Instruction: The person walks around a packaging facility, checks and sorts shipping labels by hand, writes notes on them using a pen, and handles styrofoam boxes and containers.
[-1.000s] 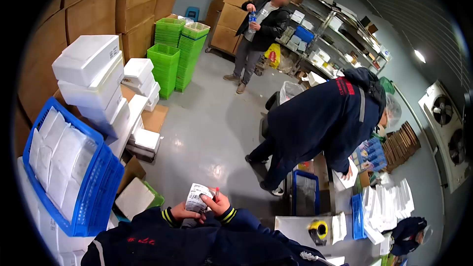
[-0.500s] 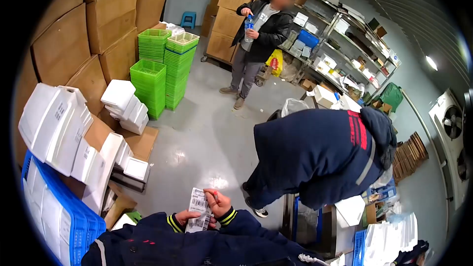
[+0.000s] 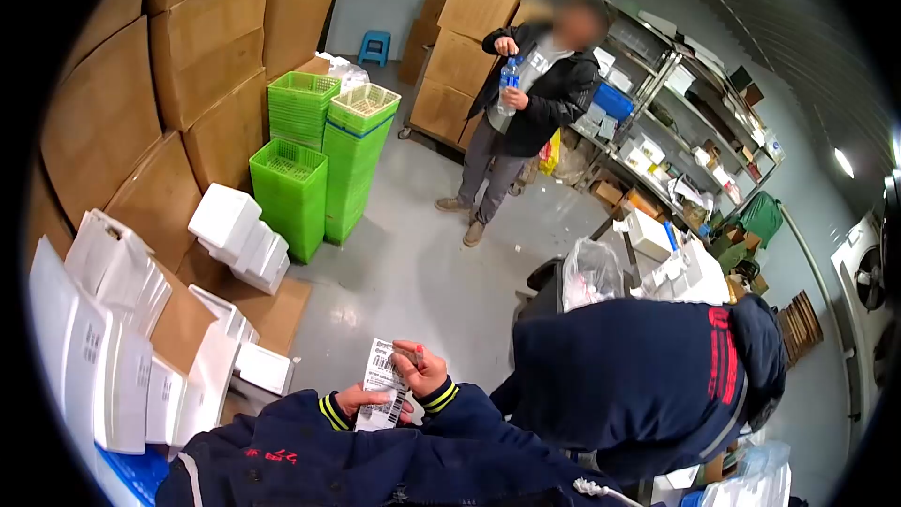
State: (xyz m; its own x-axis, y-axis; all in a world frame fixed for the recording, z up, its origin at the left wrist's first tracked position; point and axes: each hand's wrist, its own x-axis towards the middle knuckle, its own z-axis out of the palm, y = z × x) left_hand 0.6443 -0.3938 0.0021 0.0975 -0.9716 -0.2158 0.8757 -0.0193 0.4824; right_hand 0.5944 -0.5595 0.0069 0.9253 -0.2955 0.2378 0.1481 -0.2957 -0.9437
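White labels with printed barcodes (image 3: 383, 371) are held upright in front of my dark jacket, low in the view. My left hand (image 3: 362, 400) has its fingers closed on their lower left side. At their upper right is my right hand (image 3: 422, 372), its fingers bent round a small red-tipped object (image 3: 419, 352), which looks like a pen or marker. That hand also touches the labels' right edge.
White foam boxes (image 3: 122, 376) and cardboard cartons (image 3: 211, 42) stand at left, near green crates (image 3: 289, 192). A person (image 3: 540, 84) holds a bottle ahead. A co-worker in a dark jacket (image 3: 619, 380) bends over at right. Metal shelves (image 3: 676, 117) stand behind.
The labels, folded over at first, now show as a longer strip. The view has shifted, and the blue basket at left has mostly left it. The bending co-worker appears lower and nearer.
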